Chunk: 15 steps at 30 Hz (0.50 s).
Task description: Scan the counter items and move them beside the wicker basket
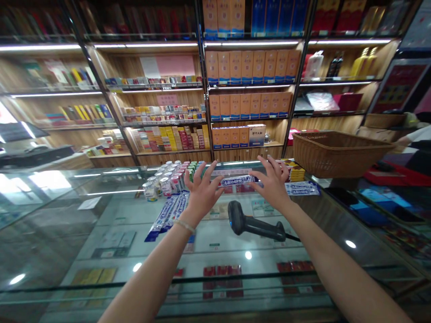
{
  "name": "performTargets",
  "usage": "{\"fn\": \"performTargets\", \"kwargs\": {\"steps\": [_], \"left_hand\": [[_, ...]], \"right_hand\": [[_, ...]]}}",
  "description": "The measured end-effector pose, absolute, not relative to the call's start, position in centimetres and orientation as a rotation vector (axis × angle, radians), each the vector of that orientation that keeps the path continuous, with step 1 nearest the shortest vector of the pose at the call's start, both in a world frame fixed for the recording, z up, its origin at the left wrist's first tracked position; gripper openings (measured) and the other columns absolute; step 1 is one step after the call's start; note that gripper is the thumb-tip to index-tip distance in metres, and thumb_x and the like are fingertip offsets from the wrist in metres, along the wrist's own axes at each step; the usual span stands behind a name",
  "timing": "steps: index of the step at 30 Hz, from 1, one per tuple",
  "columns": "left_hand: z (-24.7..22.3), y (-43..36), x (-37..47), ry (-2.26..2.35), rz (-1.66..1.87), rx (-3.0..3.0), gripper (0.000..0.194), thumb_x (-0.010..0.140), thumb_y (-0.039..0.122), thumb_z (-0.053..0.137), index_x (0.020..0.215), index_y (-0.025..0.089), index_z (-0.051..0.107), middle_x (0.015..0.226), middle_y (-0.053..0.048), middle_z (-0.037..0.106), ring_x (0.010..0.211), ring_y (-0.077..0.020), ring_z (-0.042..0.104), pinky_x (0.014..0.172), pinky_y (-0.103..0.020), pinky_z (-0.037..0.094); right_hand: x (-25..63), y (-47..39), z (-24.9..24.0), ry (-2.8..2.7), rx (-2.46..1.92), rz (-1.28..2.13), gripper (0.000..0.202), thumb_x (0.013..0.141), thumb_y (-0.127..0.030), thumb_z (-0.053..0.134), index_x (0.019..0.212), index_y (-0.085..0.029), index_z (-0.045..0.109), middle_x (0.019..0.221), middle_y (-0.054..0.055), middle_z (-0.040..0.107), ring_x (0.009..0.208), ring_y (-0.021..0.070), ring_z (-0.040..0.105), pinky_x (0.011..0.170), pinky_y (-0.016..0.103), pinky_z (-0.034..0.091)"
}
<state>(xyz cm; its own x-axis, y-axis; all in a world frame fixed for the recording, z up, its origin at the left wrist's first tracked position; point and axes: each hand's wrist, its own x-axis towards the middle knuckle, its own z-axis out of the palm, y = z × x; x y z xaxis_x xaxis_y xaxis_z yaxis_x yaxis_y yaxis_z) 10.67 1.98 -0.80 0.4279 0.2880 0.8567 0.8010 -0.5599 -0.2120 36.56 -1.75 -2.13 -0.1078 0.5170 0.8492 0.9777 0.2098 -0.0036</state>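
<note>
A long, narrow blue-and-white packet [237,181] stretches between my two hands above the glass counter. Its left end is at the thumb and fingers of my left hand [204,192], and its right end is pinched by my right hand [273,186]; the other fingers are raised. Several similar packets [170,211] lie on the glass under and beside my left wrist. Another blue-and-white packet [302,188] lies to the right of my right hand. Between my forearms, a black handheld barcode scanner [254,224] rests on the counter.
Rows of small capped containers [164,184] stand left of my left hand. A wicker basket [336,152] sits at the right, with dark phones [341,196] near it. Glass counter [124,224] spans the front; stocked shelves [249,85] line the back wall. Someone's arm [409,137] shows far right.
</note>
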Motion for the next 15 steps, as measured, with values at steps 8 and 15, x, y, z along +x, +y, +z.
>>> {"fn": "performTargets", "kwargs": {"steps": [8,15], "left_hand": [[-2.2,1.3,9.1,-0.997,-1.054,-2.118,0.029,0.088,0.045,0.073,0.115,0.036,0.071,0.156,-0.004,0.054,0.148,-0.0334,0.039,0.124,-0.064,-0.004],[-2.4,1.0,9.2,-1.002,-1.063,-2.167,0.018,0.09,0.039,0.072,0.107,0.04,0.074,0.155,0.003,0.055,0.149,-0.031,0.038,0.125,-0.063,-0.007]], "right_hand": [[35.4,-2.5,-2.4,-1.822,-1.367,-0.731,0.024,0.092,-0.045,0.069,0.11,-0.03,0.076,0.161,0.009,0.043,0.15,0.0346,0.029,0.12,0.06,0.016],[35.0,-2.7,-2.7,-1.831,-1.38,-0.693,0.022,0.096,-0.043,0.063,0.106,-0.03,0.077,0.159,0.008,0.045,0.151,0.034,0.027,0.121,0.06,0.013]]}}
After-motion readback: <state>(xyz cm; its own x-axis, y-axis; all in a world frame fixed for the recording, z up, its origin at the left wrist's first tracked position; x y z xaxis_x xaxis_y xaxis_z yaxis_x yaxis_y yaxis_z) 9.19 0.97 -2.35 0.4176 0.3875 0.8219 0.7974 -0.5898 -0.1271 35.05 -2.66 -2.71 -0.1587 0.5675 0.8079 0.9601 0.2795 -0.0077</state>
